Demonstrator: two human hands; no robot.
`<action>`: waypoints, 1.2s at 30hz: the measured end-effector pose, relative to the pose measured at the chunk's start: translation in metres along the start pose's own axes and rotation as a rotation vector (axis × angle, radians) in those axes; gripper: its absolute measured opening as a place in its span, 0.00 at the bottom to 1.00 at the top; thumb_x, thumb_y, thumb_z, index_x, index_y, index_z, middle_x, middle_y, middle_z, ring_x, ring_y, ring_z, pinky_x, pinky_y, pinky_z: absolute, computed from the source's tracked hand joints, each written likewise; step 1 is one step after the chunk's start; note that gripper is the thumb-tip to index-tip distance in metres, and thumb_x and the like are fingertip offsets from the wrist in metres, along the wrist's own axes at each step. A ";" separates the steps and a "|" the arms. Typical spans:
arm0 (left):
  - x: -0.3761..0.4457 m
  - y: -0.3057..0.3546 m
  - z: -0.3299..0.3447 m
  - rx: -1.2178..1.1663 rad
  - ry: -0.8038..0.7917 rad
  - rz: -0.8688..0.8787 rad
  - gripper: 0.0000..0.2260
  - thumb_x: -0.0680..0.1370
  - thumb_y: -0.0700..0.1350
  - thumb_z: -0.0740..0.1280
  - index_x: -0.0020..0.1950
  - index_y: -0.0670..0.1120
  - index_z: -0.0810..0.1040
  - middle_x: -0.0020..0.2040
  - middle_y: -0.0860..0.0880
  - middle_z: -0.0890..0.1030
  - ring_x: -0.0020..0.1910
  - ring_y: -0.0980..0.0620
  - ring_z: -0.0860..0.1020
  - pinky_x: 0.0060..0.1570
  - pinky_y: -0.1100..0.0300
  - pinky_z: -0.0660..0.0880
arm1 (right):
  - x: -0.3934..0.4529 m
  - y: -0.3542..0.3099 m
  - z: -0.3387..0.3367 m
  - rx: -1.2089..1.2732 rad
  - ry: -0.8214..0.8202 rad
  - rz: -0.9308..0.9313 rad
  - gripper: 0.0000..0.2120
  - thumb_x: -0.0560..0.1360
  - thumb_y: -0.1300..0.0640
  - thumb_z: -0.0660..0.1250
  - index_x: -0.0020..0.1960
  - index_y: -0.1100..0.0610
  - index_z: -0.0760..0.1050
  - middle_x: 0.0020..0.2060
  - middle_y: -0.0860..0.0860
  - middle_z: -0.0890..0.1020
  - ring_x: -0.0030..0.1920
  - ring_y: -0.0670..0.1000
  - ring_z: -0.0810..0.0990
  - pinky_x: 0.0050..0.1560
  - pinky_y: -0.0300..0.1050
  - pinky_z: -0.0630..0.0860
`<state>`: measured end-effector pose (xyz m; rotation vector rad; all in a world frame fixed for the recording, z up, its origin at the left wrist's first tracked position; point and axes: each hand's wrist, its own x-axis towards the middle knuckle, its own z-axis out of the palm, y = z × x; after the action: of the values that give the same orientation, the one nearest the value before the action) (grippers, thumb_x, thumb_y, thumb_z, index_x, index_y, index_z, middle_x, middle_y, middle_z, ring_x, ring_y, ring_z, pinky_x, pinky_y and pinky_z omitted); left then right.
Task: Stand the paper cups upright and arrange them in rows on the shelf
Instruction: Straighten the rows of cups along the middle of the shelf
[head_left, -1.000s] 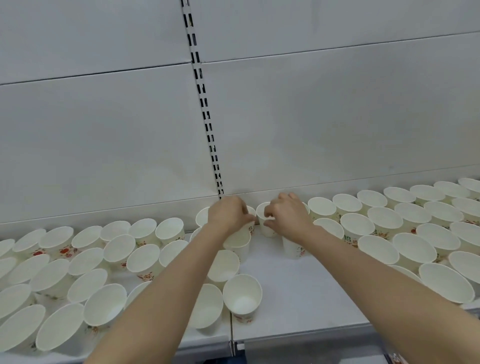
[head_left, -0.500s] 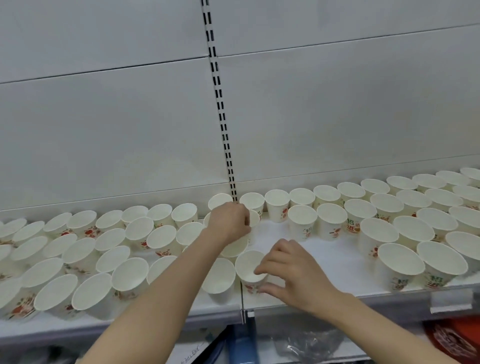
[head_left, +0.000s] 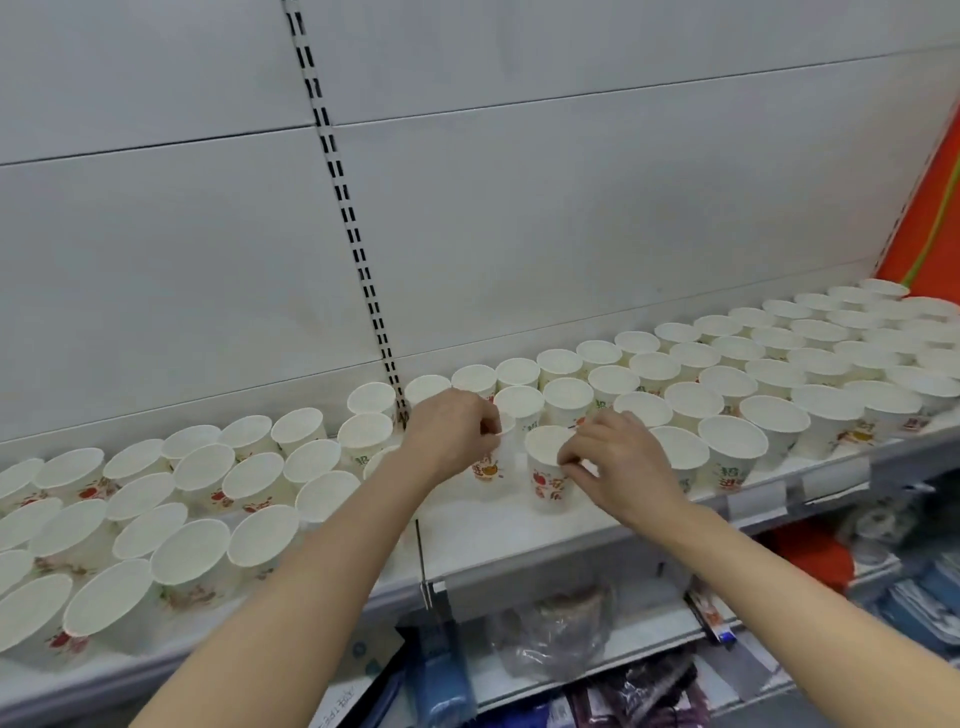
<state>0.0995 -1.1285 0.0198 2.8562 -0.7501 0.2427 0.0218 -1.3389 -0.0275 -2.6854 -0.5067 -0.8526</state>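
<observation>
Several white paper cups with red and green print stand upright in rows along the white shelf (head_left: 519, 545). At the shelf's middle, my left hand (head_left: 452, 436) pinches the rim of one cup (head_left: 491, 465). Just to its right, my right hand (head_left: 618, 462) pinches the rim of a second cup (head_left: 545, 478) standing on the shelf. Rows of cups (head_left: 727, 374) fill the shelf to the right, and more cups (head_left: 156, 509) crowd the left side.
The white back panel (head_left: 519, 234) with a slotted upright (head_left: 358, 260) rises behind the cups. An orange panel (head_left: 930, 218) borders the far right. Bagged goods (head_left: 550, 639) and packages lie on the lower shelf beneath. Bare shelf shows in front of the two held cups.
My right hand has carried a cup from the shelf's front edge back toward the middle rows. My left hand holds a cup beside it. The view has swung right, showing more rows.
</observation>
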 end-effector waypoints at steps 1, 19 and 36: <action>0.000 0.010 0.006 0.008 -0.017 0.026 0.04 0.73 0.47 0.67 0.42 0.52 0.82 0.42 0.55 0.82 0.44 0.54 0.78 0.38 0.59 0.75 | -0.001 0.007 -0.003 -0.039 -0.028 0.025 0.06 0.64 0.59 0.75 0.35 0.52 0.78 0.31 0.45 0.78 0.39 0.52 0.73 0.40 0.42 0.61; -0.008 0.050 0.037 0.048 0.053 -0.083 0.04 0.75 0.51 0.69 0.47 0.54 0.82 0.46 0.55 0.80 0.51 0.53 0.74 0.38 0.59 0.68 | 0.015 0.059 -0.016 -0.107 -0.271 -0.050 0.04 0.64 0.58 0.74 0.33 0.52 0.79 0.29 0.47 0.78 0.38 0.53 0.72 0.40 0.45 0.62; -0.103 0.020 0.028 0.122 0.380 -0.356 0.08 0.71 0.47 0.74 0.50 0.50 0.83 0.46 0.52 0.81 0.47 0.47 0.77 0.40 0.56 0.72 | 0.008 0.042 0.010 0.018 -0.038 -0.254 0.05 0.67 0.56 0.75 0.39 0.55 0.80 0.35 0.49 0.81 0.39 0.55 0.76 0.40 0.49 0.71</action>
<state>0.0037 -1.1036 -0.0260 2.8563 -0.1564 0.7692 0.0504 -1.3710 -0.0374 -2.6620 -0.8747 -0.8575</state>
